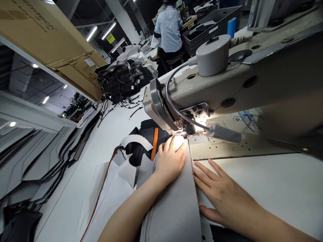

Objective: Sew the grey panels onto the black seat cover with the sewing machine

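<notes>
Under the head of a sewing machine runs a long strip of grey fabric, its far end at the lit presser foot. My left hand lies on the fabric just in front of the needle area, fingers bent and resting together on the cloth; the fingertips are partly washed out by the lamp. Flat on the white table beside the fabric's right edge is my right hand, fingers spread, nothing held. Left of the fabric, dark cloth with an orange strip and a curved light-grey piece lie together.
Blue-handled thread snips lie on the machine bed behind the lamp. Stacked grey panels line the left edge. A dark heap of fabric and a cardboard box stand beyond. Another person sits farther back.
</notes>
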`<state>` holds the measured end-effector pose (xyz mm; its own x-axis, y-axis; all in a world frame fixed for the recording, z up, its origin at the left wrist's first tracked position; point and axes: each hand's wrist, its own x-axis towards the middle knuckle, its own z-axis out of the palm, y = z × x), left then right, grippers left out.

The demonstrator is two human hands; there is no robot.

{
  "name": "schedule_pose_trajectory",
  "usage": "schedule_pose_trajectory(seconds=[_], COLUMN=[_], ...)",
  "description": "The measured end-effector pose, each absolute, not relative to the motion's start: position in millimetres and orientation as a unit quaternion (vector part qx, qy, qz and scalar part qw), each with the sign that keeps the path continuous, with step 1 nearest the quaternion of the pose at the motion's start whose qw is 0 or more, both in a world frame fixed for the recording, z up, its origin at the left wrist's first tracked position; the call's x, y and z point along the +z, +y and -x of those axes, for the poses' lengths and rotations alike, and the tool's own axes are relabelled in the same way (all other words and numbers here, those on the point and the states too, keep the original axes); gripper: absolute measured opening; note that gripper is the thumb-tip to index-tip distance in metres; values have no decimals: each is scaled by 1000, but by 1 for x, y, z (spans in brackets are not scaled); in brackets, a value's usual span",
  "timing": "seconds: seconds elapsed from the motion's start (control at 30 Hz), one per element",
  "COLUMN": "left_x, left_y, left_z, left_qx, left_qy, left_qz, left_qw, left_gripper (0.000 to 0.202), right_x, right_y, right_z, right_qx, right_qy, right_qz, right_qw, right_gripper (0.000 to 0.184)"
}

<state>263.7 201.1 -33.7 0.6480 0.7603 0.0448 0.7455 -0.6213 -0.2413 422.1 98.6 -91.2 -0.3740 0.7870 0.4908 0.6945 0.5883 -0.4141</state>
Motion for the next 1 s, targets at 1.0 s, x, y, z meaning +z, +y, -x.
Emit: schedule_pose_trajectory(seconds=[1.0], left_x=[-30], left_y=[199], left_z=[-263], left_qx=[25], left_qy=[-431], left_qz=[898], left_qw=[86], left_gripper=[39], right_x=[-92], right_y=[90], right_z=[-402], right_qx=[-3], right_qy=[-841], right_qz=[349], right_qw=[414], right_gripper=[24])
